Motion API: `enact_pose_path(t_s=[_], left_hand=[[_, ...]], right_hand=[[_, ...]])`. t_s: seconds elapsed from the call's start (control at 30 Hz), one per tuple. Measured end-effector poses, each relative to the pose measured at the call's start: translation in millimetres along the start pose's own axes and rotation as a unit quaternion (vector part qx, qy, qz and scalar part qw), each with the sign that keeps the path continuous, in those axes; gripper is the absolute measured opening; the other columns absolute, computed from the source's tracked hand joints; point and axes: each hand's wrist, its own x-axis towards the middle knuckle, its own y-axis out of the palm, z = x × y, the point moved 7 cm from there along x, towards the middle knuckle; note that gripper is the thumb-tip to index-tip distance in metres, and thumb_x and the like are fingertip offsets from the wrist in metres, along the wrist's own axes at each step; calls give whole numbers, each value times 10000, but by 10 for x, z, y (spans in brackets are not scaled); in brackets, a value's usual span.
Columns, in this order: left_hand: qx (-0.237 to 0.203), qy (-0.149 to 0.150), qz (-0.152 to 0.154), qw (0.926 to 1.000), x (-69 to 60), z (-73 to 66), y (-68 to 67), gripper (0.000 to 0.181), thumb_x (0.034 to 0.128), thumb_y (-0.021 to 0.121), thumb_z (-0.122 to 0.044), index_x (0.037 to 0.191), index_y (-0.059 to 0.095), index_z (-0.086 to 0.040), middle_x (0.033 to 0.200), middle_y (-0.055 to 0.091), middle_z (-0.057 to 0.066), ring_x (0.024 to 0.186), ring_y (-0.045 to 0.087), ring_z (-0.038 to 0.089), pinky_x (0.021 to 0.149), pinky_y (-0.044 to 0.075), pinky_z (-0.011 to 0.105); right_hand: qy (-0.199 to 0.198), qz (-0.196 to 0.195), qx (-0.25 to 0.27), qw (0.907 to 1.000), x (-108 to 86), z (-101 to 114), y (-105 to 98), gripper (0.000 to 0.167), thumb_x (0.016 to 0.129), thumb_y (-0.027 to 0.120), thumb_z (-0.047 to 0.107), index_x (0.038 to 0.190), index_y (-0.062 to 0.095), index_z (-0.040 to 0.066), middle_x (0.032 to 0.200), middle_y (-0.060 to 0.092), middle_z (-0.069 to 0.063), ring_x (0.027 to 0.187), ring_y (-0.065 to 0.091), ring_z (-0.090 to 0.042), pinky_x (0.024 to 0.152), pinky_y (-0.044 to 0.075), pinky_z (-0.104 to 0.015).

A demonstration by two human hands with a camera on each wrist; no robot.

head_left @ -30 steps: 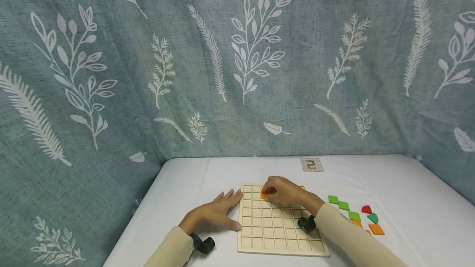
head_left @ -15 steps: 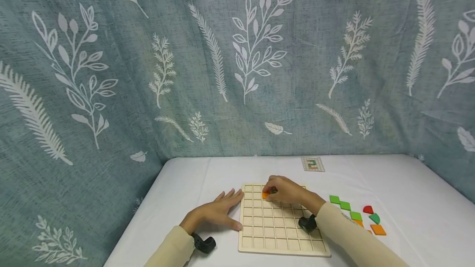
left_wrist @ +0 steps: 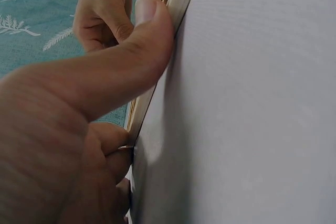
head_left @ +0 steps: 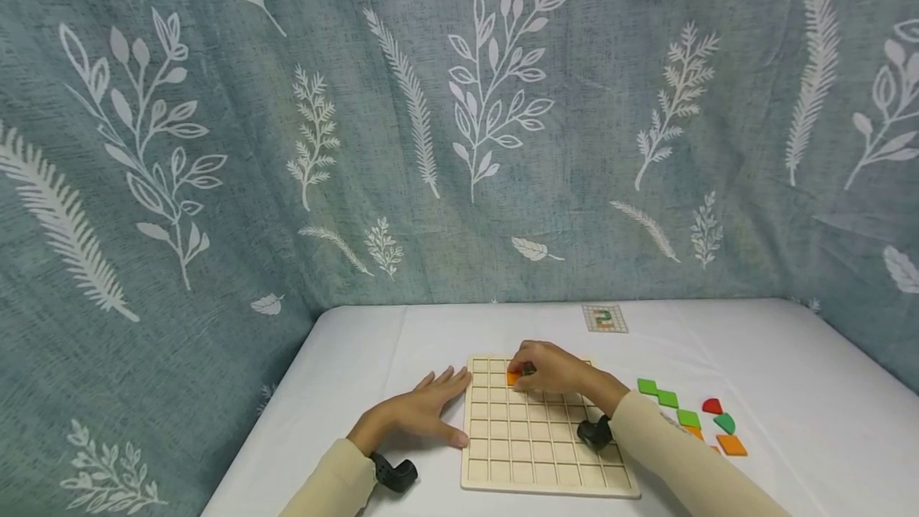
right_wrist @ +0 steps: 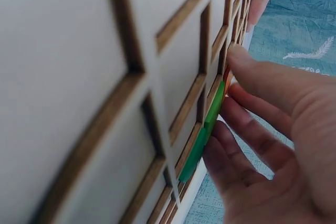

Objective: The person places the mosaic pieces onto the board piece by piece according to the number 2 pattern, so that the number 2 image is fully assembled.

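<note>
A pale wooden grid board [head_left: 520, 451] lies on the white table. Near its far edge my right hand [head_left: 549, 368] pinches an orange tile [head_left: 512, 378] between thumb and fingers, down at one of the cells. In the right wrist view, a light green tile [right_wrist: 214, 107] and a darker green piece [right_wrist: 193, 156] sit in the board beside the orange one, partly behind my fingers. My left hand [head_left: 422, 409] rests on the table with fingers spread, its thumb and fingertips touching the board's left edge.
Right of the board lie several loose pieces: green tiles [head_left: 667, 399], orange tiles [head_left: 731, 444], a red piece [head_left: 712, 406] and a dark green one [head_left: 725, 423]. My right sleeve partly covers some. A small pattern card [head_left: 605, 318] lies behind the board. A curtain [head_left: 431, 262] hangs beyond.
Both hands stay in place, the right still at the orange tile and the left at the board's edge. Only the head view shifts slightly.
</note>
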Motion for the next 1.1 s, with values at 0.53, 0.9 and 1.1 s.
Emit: enact_pose_path(t_s=[0.53, 0.9, 1.1], left_hand=[[14, -42, -52, 10000, -2, -27, -15, 1111, 809, 761, -564, 1608, 153, -89, 1693, 82, 93, 1574, 24, 295, 1268, 4, 538], [17, 5, -35, 10000, -24, -10, -9, 1138, 795, 746, -615, 1609, 148, -92, 1694, 74, 88, 1574, 19, 296, 1266, -1, 541], [-28, 22, -76, 10000, -10, -45, -11, 1131, 794, 771, -574, 1604, 161, -72, 1692, 92, 98, 1575, 27, 296, 1267, 3, 546]], right_hand=[[-432, -206, -137, 9988, -260, 214, -446, 305, 949, 694, 206, 1185, 670, 15, 1141, 687, -166, 1011, 679, -298, 841, 589, -323], [89, -550, -209, 9982, -911, 151, -804, 303, 938, 705, 241, 1183, 676, 65, 1139, 694, -111, 997, 677, -256, 815, 593, -313], [754, -923, -141, 9928, -1415, -149, -961, 310, 935, 705, 317, 1172, 691, 117, 1122, 709, -38, 937, 663, -70, 779, 570, -214]])
